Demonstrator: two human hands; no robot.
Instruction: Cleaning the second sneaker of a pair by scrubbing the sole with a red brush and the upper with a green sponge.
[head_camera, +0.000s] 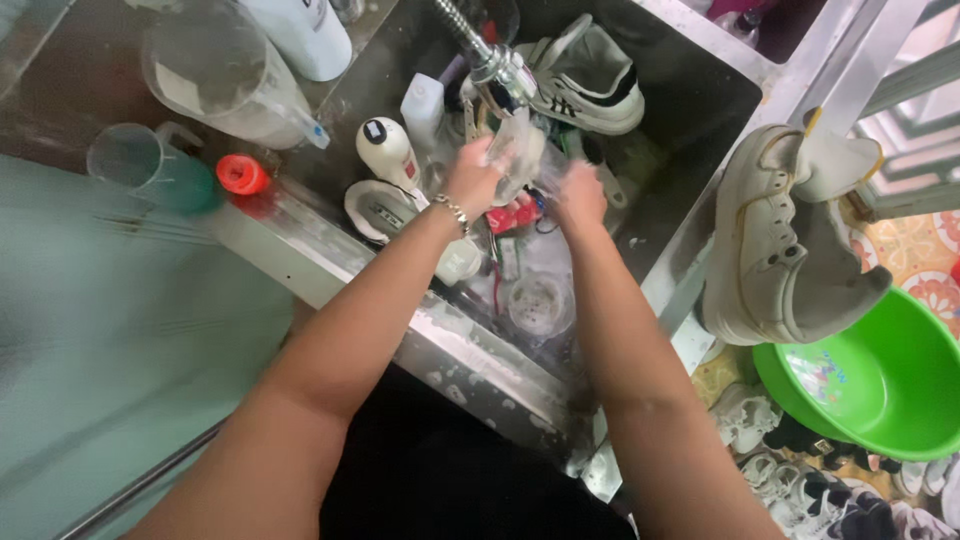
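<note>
Both my arms reach into a steel sink. My left hand grips a clear glass-like container under the metal faucet. A bead bracelet circles that wrist. My right hand is blurred and presses against the same clear container from the right. Whether it holds anything else I cannot tell. Below the hands sit a white bottle, a white shoe sole and a round drain strainer.
A grey-white sneaker lies at the sink's back. A cream sneaker hangs on the right rim above a green basin. Clear jugs, a cup and a red cap stand on the left counter. Several shoes lie on the floor.
</note>
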